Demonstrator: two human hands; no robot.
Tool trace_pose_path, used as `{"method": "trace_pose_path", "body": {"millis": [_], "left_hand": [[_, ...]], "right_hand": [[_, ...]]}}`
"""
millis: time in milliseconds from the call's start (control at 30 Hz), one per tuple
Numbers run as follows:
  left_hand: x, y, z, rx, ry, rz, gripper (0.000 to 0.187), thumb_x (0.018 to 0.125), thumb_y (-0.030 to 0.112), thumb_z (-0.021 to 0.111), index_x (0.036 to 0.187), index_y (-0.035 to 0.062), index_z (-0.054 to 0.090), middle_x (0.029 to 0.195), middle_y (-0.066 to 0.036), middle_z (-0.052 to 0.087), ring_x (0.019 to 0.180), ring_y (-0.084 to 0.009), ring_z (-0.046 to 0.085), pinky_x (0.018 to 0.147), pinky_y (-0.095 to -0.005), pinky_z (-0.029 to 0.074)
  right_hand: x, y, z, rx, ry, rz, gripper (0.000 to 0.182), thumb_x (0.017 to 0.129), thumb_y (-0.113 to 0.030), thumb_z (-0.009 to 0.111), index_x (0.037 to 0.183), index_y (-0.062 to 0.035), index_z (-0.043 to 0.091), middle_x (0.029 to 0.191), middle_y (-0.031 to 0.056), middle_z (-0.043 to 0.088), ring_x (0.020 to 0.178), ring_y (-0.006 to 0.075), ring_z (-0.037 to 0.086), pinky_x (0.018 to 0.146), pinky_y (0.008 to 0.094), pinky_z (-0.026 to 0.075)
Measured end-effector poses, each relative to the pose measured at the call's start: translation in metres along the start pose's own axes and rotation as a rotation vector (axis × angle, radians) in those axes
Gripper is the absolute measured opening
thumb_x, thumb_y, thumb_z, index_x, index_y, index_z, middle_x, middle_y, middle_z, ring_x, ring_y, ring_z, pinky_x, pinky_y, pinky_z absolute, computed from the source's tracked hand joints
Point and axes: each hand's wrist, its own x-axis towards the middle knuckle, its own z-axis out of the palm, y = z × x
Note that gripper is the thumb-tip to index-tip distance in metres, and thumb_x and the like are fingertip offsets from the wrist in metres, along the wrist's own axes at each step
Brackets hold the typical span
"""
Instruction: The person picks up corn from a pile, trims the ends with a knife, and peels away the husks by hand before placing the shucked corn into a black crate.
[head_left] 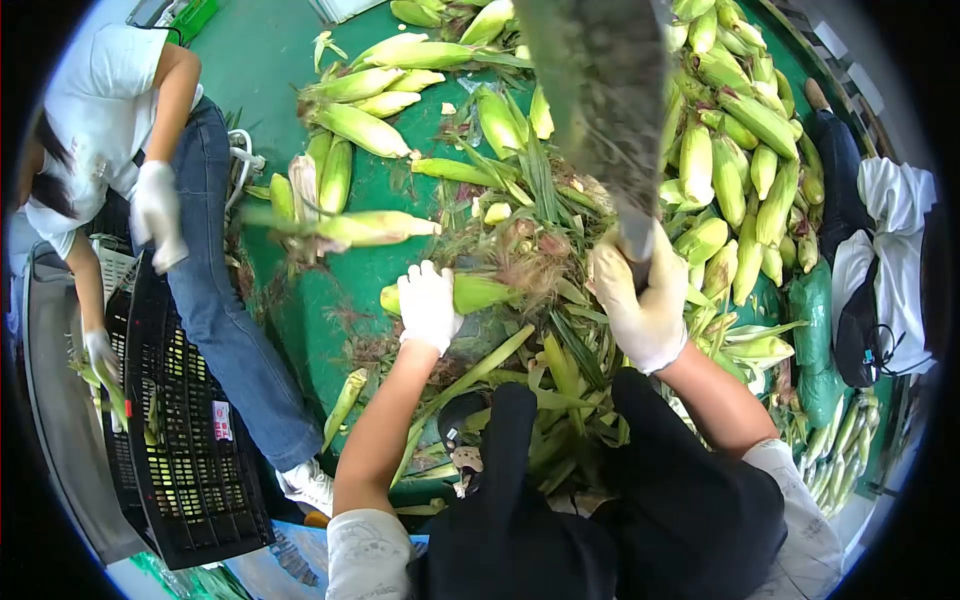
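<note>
My left hand (pixel 428 305), in a white glove, presses on an ear of corn (pixel 482 293) still in its green husk. The ear lies across a litter of husks and silk, its brown silk (pixel 535 262) toward the right. In my right hand (pixel 645 300), also gloved, is the handle of a large knife (pixel 605 110). Its broad, dirty blade points up toward the camera, above the corn and blurred. Loose husk leaves and corn trimmings (pixel 560 370) cover the surface between my hands and knees.
A heap of unhusked corn (pixel 740 150) stands at the right, with more ears (pixel 360 100) at upper left. One blurred ear (pixel 370 228) lies left of the silk pile. A gloved co-worker (pixel 100 120) sits at left by a black crate (pixel 190 440). Green bags (pixel 815 340) lie at right.
</note>
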Motion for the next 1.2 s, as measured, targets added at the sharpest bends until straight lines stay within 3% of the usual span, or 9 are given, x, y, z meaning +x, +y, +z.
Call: {"method": "trace_pose_path", "body": {"millis": [133,433,700,800,867,933,1000,1067,1200], "left_hand": [[-0.013,0.008,-0.007,-0.108,-0.095,-0.130,0.043,0.067,0.025,0.074,0.102,0.0066,0.056,0.100,-0.014,0.050,0.101,-0.0291,0.052,0.082,-0.0392,0.046],[-0.019,-0.001,0.009,-0.257,-0.382,-0.136,0.065,0.060,0.038,0.072,0.110,0.0002,0.056,0.107,-0.021,0.064,0.098,-0.0330,0.064,0.087,-0.0367,0.050],[-0.017,-0.008,-0.013,-0.606,-0.632,-0.270,0.057,0.061,0.041,0.073,0.088,-0.0086,0.067,0.096,-0.028,0.066,0.090,-0.0343,0.067,0.080,-0.0378,0.051],[-0.005,-0.008,-0.032,-0.585,-0.859,-0.267,0.074,0.060,0.043,0.075,0.110,-0.0093,0.060,0.105,-0.026,0.064,0.098,-0.0292,0.064,0.085,-0.0337,0.048],[-0.007,-0.008,-0.033,-0.591,-0.857,-0.279,0.068,0.060,0.043,0.075,0.104,-0.0077,0.063,0.100,-0.024,0.066,0.092,-0.0285,0.065,0.082,-0.0334,0.049],[-0.014,-0.013,-0.018,-0.597,-0.843,-0.286,0.061,0.061,0.042,0.075,0.098,-0.0060,0.066,0.095,-0.022,0.067,0.086,-0.0278,0.066,0.079,-0.0331,0.050],[-0.031,-0.029,0.018,-1.009,-0.472,-0.208,0.060,0.063,0.030,0.082,0.111,-0.0010,0.062,0.101,-0.013,0.067,0.089,-0.0197,0.064,0.082,-0.0289,0.050],[-0.053,-0.029,-0.037,-1.608,-0.395,-0.075,0.054,0.071,0.003,0.080,0.120,0.0022,0.058,0.109,-0.004,0.064,0.098,-0.0125,0.060,0.086,-0.0298,0.050],[-0.076,-0.039,-0.009,-2.076,-0.196,-0.192,0.055,0.079,0.008,0.074,0.129,0.0040,0.050,0.113,-0.006,0.063,0.100,-0.0182,0.061,0.089,-0.0334,0.050]], "right_hand": [[-0.015,0.020,0.008,0.124,0.092,-0.269,0.014,0.086,-0.007,0.064,0.093,-0.0012,0.053,0.066,0.0007,0.053,0.055,0.0098,0.047,0.054,0.0252,0.042],[-0.096,0.156,0.017,-0.410,-0.476,0.508,0.041,0.087,-0.038,0.061,0.086,0.0027,0.061,0.071,0.0255,0.062,0.074,0.0433,0.063,0.066,0.0466,0.048],[-0.044,0.058,0.016,-0.185,-0.161,0.176,0.027,0.087,-0.025,0.066,0.081,-0.0006,0.055,0.057,0.0113,0.052,0.049,0.0189,0.049,0.051,0.0326,0.042],[-0.054,0.055,0.028,-0.095,-0.189,0.063,0.022,0.087,-0.018,0.066,0.082,-0.0015,0.052,0.056,0.0091,0.054,0.047,0.0159,0.052,0.048,0.0331,0.043],[-0.081,0.119,0.041,-0.318,-0.373,0.203,0.025,0.086,-0.024,0.064,0.085,0.0001,0.058,0.061,0.0144,0.059,0.053,0.0221,0.062,0.054,0.0376,0.048],[-0.082,0.122,0.037,-0.372,-0.599,0.739,0.034,0.085,-0.033,0.061,0.087,0.0004,0.064,0.066,0.0217,0.062,0.063,0.0325,0.066,0.062,0.0425,0.051],[-0.085,0.139,0.025,-0.441,-0.583,0.764,0.041,0.085,-0.038,0.059,0.089,0.0028,0.063,0.074,0.0248,0.063,0.073,0.0385,0.064,0.073,0.0441,0.050],[-0.091,0.143,0.017,-0.638,-0.491,0.499,0.038,0.086,-0.036,0.059,0.090,0.0016,0.059,0.069,0.0247,0.062,0.072,0.0396,0.064,0.072,0.0461,0.050],[-0.095,0.137,0.014,-0.904,-0.515,0.090,0.031,0.088,-0.032,0.058,0.094,-0.0028,0.051,0.086,0.0188,0.060,0.083,0.0370,0.061,0.073,0.0435,0.050]]}}
